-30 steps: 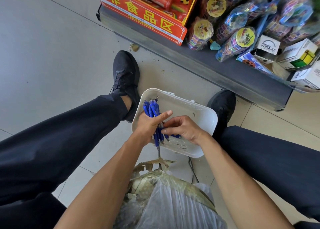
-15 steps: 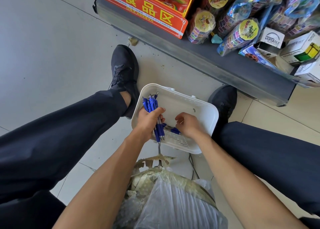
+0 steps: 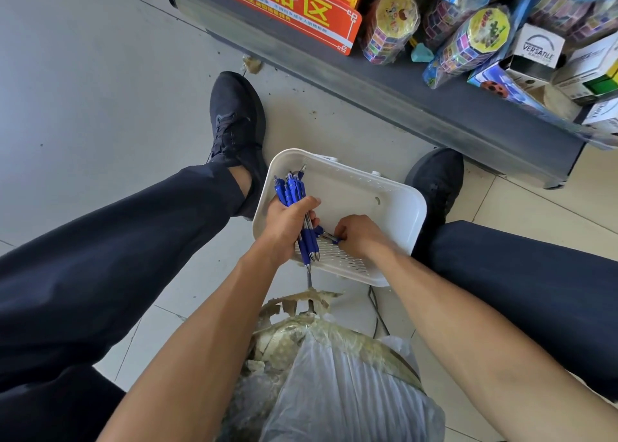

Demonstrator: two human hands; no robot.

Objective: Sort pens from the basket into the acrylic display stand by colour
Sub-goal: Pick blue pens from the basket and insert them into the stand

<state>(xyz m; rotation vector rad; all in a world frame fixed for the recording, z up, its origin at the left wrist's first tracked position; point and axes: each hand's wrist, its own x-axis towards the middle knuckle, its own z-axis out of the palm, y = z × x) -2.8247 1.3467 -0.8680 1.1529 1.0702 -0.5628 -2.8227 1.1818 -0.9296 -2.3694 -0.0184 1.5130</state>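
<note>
A white plastic basket sits on the tiled floor between my two feet. My left hand grips a bunch of several blue pens upright over the basket's left side. My right hand is down inside the basket, fingers curled and pinching one more blue pen that lies on the slotted bottom. No acrylic display stand is in view.
My black shoes flank the basket. A grey shelf base with toys, boxes and a red sign runs across the top right. A stool wrapped in plastic and tape stands between my legs.
My right hand has dropped deeper into the basket and closed on a pen on its bottom. My left hand keeps its bunch of pens, almost still.
</note>
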